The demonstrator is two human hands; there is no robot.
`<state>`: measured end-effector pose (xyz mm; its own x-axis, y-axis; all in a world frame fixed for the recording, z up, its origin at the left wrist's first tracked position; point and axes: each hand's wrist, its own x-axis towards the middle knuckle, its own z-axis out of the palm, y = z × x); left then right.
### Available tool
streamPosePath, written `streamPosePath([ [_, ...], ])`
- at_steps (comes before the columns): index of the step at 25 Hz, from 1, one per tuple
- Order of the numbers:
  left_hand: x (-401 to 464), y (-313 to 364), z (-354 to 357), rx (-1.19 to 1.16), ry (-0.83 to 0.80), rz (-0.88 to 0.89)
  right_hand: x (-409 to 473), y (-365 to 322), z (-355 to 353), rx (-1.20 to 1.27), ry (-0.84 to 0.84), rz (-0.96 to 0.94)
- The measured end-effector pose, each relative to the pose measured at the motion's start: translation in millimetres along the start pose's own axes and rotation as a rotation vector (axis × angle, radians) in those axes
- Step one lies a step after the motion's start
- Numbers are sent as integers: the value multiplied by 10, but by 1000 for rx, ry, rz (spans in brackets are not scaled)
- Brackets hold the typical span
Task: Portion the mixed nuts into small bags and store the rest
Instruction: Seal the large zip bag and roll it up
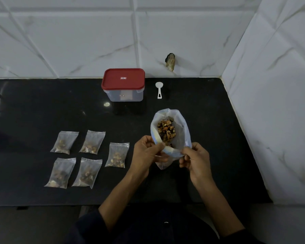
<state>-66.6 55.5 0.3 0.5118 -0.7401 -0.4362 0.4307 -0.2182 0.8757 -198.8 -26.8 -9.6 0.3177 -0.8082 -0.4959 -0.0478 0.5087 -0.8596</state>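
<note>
Your two hands are closest in the head view, both at the near lip of the big nut bag (171, 131), and that bag is our landmark. Left hand (146, 152) pinches the rim on the bag's left side, fingers curled in tight around the plastic; right hand (195, 158) pinches the near-right edge, fingers bunched on it too. You're holding the mouth spread so it stays a wide oval, and that keeps the mixed nuts (166, 132) pooled in the middle of the bag rather than spilling over the lip. The bag's bottom corner hangs below your hands; whether it touches the black counter (42, 106) I can't tell. Left of the bag lie five small bags (88, 158), each with a portion of nuts inside, flat in two loose rows and kept well apart from the open mouth so nothing gets knocked. Beyond the bag, toward the wall, sits the white scoop (159, 89), set down bowl away from you, no hand on it. Beyond and a little left stands the clear container (124, 85) with its red lid pressed on, waiting for leftovers by the look of it. My read: portioning looks finished, and you're gripping both sides either to close this bag or to tip the remainder toward that container.
</note>
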Motion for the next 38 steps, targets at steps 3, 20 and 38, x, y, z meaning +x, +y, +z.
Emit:
streamPosePath([
  [3,1,20,8,525,100,84,-30,16,52,-235,124,-229],
  [20,548,422,-284,168,-157,-231,551,-323,-23,72,-235,283],
  [38,922,644,-212,683,-180,-11,661,-605,42,-463,-166,-77],
])
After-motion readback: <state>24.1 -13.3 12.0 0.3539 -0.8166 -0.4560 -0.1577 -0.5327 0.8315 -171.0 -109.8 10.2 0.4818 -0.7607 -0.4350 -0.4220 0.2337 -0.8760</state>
